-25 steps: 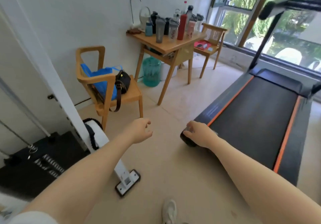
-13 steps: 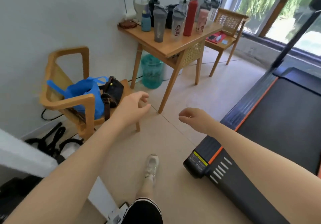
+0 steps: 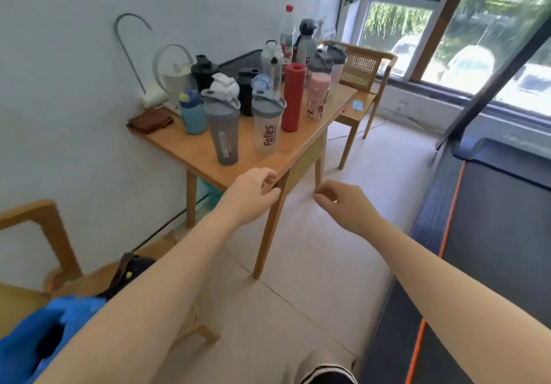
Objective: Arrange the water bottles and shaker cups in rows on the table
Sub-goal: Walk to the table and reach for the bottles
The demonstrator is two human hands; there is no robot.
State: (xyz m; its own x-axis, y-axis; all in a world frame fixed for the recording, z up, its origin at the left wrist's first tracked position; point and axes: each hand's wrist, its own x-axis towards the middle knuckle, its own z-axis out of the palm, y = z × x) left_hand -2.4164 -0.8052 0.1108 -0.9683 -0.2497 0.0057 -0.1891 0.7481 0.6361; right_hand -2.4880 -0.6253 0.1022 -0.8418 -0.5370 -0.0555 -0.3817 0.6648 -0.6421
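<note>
On the wooden table (image 3: pixel 190 151) by the wall, the bottles and shakers stand bunched in a loose cluster, all upright, with no clean rows yet. From the left: a brown cloth (image 3: pixel 150 120) at the table's corner, a blue bottle (image 3: pixel 192 112), a grey shaker (image 3: pixel 223 133) with a white rag on the black bottle behind it, a clear shaker (image 3: pixel 268 127) with red lettering, a red bottle (image 3: pixel 293 97) and a pink bottle (image 3: pixel 318 97). Behind these, more bottles crowd toward the wall and cannot be counted surely.

The left hand (image 3: pixel 253 196) hangs at the table's near corner, fingers loosely curled with nothing in them. Whether it touches the edge I cannot tell. The right hand (image 3: pixel 343 205) floats over the floor, clear of the table, also loosely curled and holding nothing.

The relation that matters: the 2 front shakers lie up and away from the left hand, the grey one just left of its line, the clear one almost straight ahead. Both stand with long axes vertical, so a side grasp around the body looks like the natural approach. The left hand is plainly nearer to both; the right would have to cross leftward over the table corner, and looks better placed for the red or pink bottle. I judge the arranging has not yet begun, and the first reach probably belongs to the left hand.
</note>
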